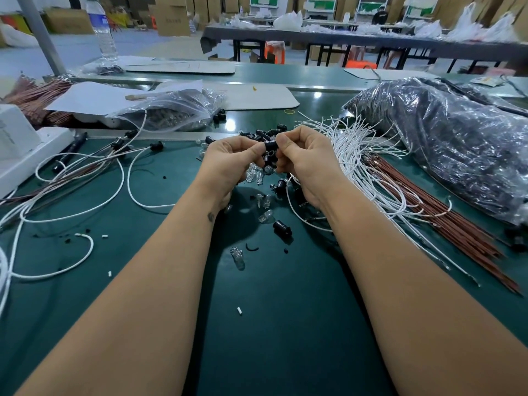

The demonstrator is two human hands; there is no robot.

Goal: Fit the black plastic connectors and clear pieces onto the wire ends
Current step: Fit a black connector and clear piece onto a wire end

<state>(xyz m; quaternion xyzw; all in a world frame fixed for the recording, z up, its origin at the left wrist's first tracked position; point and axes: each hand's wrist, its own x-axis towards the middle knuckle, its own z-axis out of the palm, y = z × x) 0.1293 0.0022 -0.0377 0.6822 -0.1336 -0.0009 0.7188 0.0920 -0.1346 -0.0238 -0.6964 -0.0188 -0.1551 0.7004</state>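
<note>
Black plastic cylinder-shaped connector (270,144) is pinched between both sets of fingertips, left hand (228,161) and right hand (303,164) curled in on it from either side just above the dark green table mat (285,324), so this looks like the fitting step, mid-push. Small clear glass-like pieces (255,172) are bunched under the left fingers, and a thin white wire (291,201) trails down below the right palm, though I can't tell if its end is already seated. Next move probably needs a straight, lined-up press without bending the wire.
</note>
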